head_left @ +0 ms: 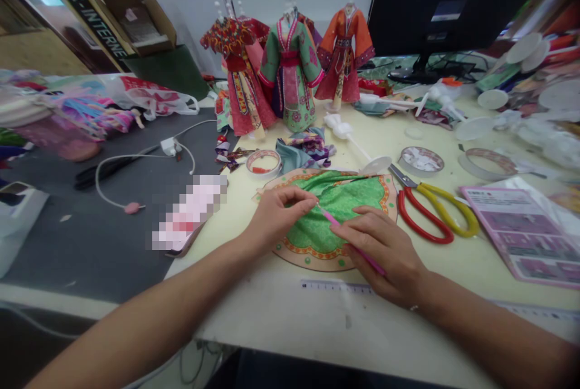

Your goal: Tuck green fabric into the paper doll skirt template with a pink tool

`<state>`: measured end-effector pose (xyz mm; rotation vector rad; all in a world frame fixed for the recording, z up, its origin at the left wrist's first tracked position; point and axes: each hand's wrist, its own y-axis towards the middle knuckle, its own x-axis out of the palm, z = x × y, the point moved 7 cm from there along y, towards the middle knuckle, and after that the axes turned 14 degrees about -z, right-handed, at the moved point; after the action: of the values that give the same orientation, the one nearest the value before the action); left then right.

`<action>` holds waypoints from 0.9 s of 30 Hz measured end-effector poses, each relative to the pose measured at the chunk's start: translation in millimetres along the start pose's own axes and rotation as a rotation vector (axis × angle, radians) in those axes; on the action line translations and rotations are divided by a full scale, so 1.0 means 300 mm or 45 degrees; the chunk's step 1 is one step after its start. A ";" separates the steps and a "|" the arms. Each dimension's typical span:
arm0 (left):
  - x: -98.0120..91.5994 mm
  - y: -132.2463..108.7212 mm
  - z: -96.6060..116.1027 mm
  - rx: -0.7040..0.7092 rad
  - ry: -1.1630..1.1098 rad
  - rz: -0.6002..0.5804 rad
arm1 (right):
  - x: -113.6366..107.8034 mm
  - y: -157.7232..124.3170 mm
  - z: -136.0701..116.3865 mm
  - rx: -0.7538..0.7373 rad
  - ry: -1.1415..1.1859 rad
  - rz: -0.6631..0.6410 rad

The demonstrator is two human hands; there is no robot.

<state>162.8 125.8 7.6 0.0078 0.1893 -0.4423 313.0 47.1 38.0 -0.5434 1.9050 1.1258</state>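
In the head view, my right hand (385, 253) is closed around a slim pink pen-like tool (330, 217), its pale tip pointing up and left. The thumb and fingertips of my left hand (280, 212) are pinched together at that tip. What they hold, if anything, is too small to make out. Under both hands lies a green doll-sized cloth piece (357, 192) with gathered folds and a patterned peach and orange border. A clear ruler (335, 286) lies below the cloth, partly covered by my right hand.
Scissors (430, 208) with red and yellow handles lie right of the cloth, near a pink printed card (521, 232). Tape rolls (264, 163), a white doll stand (357, 144) and dressed doll forms (290, 69) are behind. A phone (190, 214) lies left.
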 end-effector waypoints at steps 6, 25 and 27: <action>-0.002 -0.001 0.003 0.021 0.022 0.005 | -0.001 -0.001 -0.002 0.003 -0.001 0.005; -0.001 -0.002 0.015 0.008 0.066 0.005 | 0.004 -0.001 0.003 0.010 -0.003 -0.007; -0.001 -0.003 0.014 0.012 0.057 0.005 | 0.004 -0.003 0.003 0.012 -0.004 -0.004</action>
<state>163.0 124.9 11.9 0.0275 0.2311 -0.4393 313.3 47.6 36.2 -0.5394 1.9048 1.1146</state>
